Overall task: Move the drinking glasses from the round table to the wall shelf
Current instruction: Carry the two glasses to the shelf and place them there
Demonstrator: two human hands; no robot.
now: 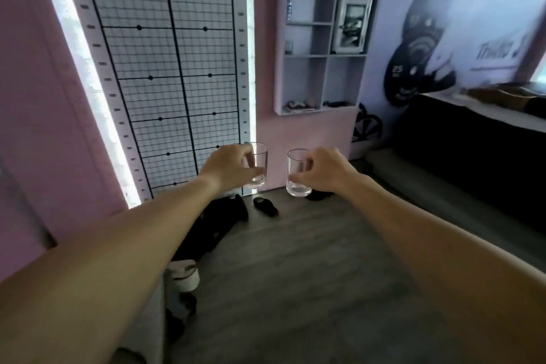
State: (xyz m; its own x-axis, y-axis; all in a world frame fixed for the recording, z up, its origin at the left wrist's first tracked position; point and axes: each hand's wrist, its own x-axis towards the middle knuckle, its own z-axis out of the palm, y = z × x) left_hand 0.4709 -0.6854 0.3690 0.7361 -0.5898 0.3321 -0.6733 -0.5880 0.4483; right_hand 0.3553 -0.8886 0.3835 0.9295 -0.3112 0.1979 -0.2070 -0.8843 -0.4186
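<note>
The left hand has its grip wrapped around a clear drinking glass, the left glass, with the thumb low across the front and the fingers curled over the near side just under the rim. The right hand grips a second clear tumbler, the right glass, in the same way, thumb pointing inward near the base and fingers hooked around the upper wall. Both glasses stand upright in the air, near each other but apart, held out at arm's length with both bare forearms stretched forward. Neither glass shows any liquid. Above and a little to the right of them hangs the wall shelf, a pale unit of open cubbies fixed to the pink wall; a framed picture leans in one upper-right cubby, small items lie in the bottom cubbies, and some cubbies look bare. The glasses are well below the shelf. To the left of the shelf is a tall grid-patterned panel lit along its edges. Beneath the hands is the grey floor, with a dark sandal lying just below the left glass and dark fabric beside it.
</note>
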